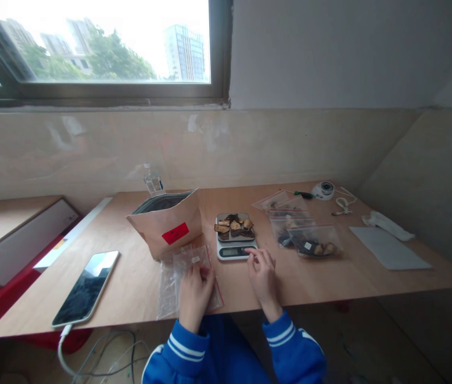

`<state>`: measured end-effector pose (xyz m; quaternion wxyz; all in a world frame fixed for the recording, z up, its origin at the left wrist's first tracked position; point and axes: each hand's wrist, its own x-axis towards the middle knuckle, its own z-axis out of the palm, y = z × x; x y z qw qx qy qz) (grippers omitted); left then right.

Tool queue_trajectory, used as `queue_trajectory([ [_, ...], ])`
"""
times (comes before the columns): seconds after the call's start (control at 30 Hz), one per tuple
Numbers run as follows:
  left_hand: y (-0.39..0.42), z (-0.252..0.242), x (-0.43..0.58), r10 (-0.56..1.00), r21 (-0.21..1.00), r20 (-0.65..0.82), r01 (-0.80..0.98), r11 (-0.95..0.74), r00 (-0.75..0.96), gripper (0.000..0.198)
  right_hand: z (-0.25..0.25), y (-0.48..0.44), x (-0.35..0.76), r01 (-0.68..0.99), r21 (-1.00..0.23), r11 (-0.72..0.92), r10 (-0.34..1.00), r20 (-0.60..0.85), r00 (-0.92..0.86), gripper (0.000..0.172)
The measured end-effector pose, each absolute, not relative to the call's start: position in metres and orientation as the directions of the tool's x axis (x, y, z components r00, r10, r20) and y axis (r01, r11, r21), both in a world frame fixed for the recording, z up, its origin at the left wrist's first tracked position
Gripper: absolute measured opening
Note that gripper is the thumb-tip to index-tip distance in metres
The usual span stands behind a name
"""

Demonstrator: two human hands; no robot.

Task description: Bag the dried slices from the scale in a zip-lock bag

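While dried brown slices (pixel 234 226) sit heaped on the small white digital scale (pixel 235 239), two filled clear zip bags (pixel 304 236) lie right; left hand (pixel 194 292) presses flat one empty clear zip bag (pixel 181 277) near the wooden counter (pixel 137 277) edge, right hand (pixel 263 271) fingertips touch the scale front.

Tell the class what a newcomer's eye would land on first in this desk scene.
Probably the small kitchen scale at the table's middle, heaped with dark dried slices. Left of it stands an open brown paper bag with a red label; the left hand rests on clear zip bags, and the right hand touches the scale's front.
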<state>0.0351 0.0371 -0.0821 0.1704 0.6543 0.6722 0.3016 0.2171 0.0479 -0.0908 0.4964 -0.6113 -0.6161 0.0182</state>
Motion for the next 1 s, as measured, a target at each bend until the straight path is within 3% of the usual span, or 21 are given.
queue_trajectory([
  [0.17, 0.04, -0.078, 0.042, 0.979, 0.355, 0.205, 0.933, -0.065, -0.01, 0.022, -0.088, 0.048, 0.22, 0.67, -0.701, 0.243, 0.763, 0.565, 0.314, 0.023],
  [0.4, 0.041, -0.077, 0.043, 0.983, 0.268, 0.186, 0.962, -0.055, 0.004, 0.022, -0.091, 0.048, 0.222, 0.584, -0.778, 0.232, 0.783, 0.506, 0.362, 0.025],
  [0.63, 0.04, -0.082, 0.039, 0.976, 0.378, 0.217, 0.924, -0.058, -0.027, 0.023, -0.091, 0.048, 0.223, 0.59, -0.77, 0.243, 0.792, 0.508, 0.338, 0.025],
  [0.83, 0.033, -0.083, 0.038, 0.938, 0.689, 0.309, 0.716, -0.108, -0.157, 0.018, -0.08, 0.038, 0.201, 0.622, -0.656, 0.428, 0.838, 0.546, -0.002, 0.021],
  [1.0, 0.026, -0.065, 0.045, 0.881, 0.748, 0.448, 0.604, -0.276, -0.152, 0.019, -0.069, 0.025, 0.174, 0.544, -0.727, 0.419, 0.896, 0.426, -0.121, 0.013],
])
